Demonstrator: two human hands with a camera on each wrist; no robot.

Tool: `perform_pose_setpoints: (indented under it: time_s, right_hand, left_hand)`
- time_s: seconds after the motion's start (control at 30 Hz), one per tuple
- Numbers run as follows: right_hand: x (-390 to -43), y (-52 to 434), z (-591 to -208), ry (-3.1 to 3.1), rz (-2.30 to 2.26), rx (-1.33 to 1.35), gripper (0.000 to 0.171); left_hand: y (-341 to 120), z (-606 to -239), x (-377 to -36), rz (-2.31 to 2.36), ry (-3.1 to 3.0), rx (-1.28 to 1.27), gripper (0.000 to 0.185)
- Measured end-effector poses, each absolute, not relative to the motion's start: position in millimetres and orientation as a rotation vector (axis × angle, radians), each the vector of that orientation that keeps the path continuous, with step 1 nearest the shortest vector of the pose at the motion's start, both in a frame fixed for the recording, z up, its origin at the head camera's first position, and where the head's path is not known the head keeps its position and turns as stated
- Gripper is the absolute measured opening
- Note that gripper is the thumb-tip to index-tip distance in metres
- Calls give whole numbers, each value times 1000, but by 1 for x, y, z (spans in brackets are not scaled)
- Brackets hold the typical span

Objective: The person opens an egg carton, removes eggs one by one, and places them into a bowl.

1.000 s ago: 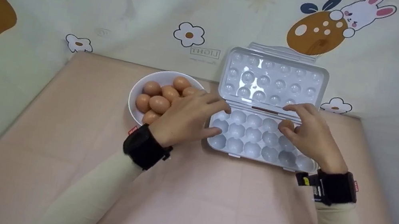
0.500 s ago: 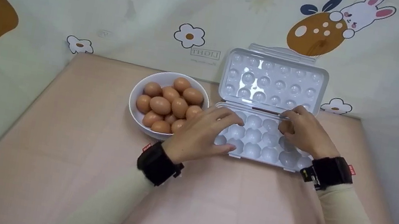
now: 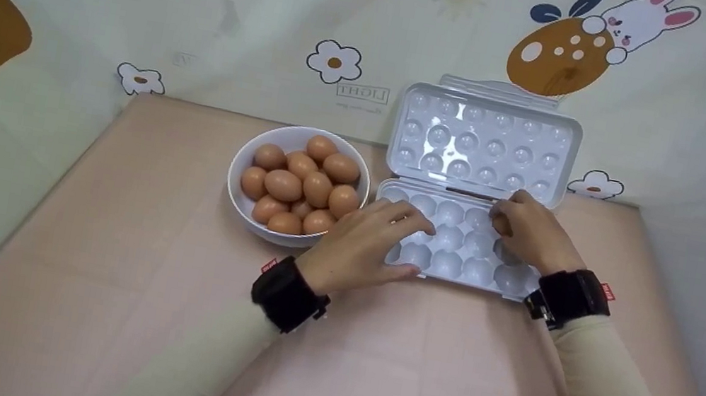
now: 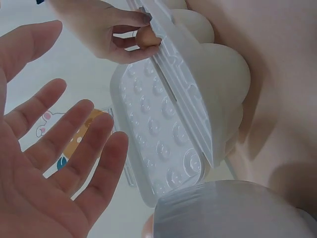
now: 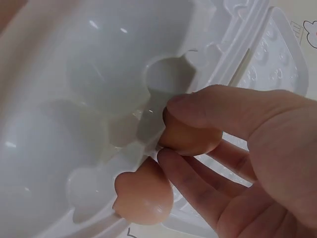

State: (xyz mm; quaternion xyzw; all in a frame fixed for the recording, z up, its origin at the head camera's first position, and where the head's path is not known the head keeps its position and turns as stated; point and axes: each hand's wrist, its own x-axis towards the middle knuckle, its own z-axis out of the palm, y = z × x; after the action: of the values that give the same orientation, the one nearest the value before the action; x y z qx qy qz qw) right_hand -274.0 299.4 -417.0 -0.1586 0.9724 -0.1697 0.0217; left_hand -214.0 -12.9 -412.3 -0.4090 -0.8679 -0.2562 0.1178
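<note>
A clear plastic egg carton point(image 3: 446, 265) lies opened, its dimpled lid point(image 3: 487, 126) tipped back. My right hand point(image 3: 537, 234) pinches a brown egg point(image 5: 192, 136) between thumb and fingers, low in a cup of the carton's back row. Beside it in the right wrist view, another brown egg point(image 5: 146, 193) sits in a neighbouring cup; in the head view my right hand hides it. To the left is a white bowl point(image 3: 285, 240) heaped with several brown eggs point(image 3: 283, 185). My left hand point(image 3: 359, 249) hovers over the carton's left side, fingers spread and holding nothing.
A pinkish-tan cloth covers the table point(image 3: 324, 372). Behind it hangs a pale curtain point(image 3: 247, 15) printed with rabbits and flowers, and the carton's lid stands close to it. Bowl and carton are close side by side.
My left hand has moved right and toward me, from over the bowl to the carton's left side. The right hand has lowered the pinched egg into a back-row cup.
</note>
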Motion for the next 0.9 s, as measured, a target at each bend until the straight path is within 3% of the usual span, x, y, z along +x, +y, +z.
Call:
perform_pose_setpoints:
  time_s: [0.43, 0.7, 0.9]
  right_hand:
    - [-274, 305, -421, 3071, -514, -595, 26]
    - [-264, 296, -401, 3157, -644, -560, 23]
    - [-250, 278, -386, 3268, -817, -678, 28]
  left_hand:
    - [-12, -411, -215, -745, -2566, -1191, 45]
    - [-16, -410, -219, -786, -2530, -1157, 46]
    - [-18, -406, -221, -835, -2514, -1106, 50]
